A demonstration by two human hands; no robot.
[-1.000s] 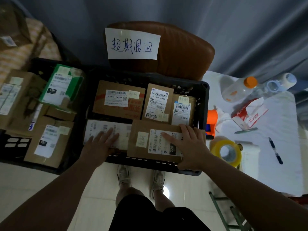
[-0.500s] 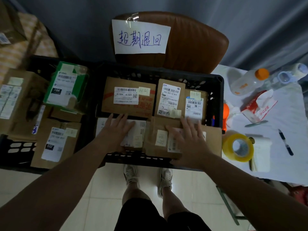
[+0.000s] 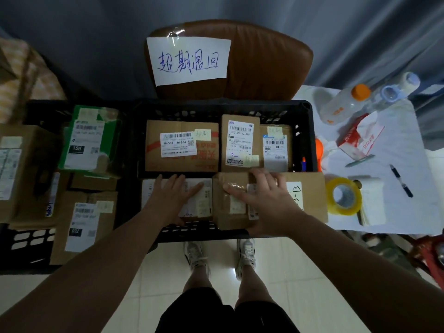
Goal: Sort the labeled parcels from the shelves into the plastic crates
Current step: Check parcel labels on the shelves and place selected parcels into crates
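Observation:
A black plastic crate point(image 3: 305, 131) in front of me holds several labeled cardboard parcels. My left hand point(image 3: 171, 195) lies flat, fingers straight, on a flat parcel with a white label point(image 3: 204, 203) in the crate's near left part. My right hand point(image 3: 266, 200) rests with spread fingers on top of a brown cardboard parcel point(image 3: 310, 193) that lies across the crate's near right corner and sticks out past its right wall. Behind them stand a wide box labeled J6-504 point(image 3: 180, 145) and two narrower boxes point(image 3: 240, 140).
A second black crate point(image 3: 28, 239) at left holds more parcels, among them a green box point(image 3: 89, 138). A brown chair point(image 3: 264, 61) with a handwritten paper sign point(image 3: 189, 60) stands behind. The white table point(image 3: 413, 164) at right carries a tape roll point(image 3: 343, 195), bottles, a pen and a tissue pack.
The brown parcel under my right hand has slid to the right, past the crate's right wall. My left hand stays flat on the white-labeled parcel. The camera has dipped closer.

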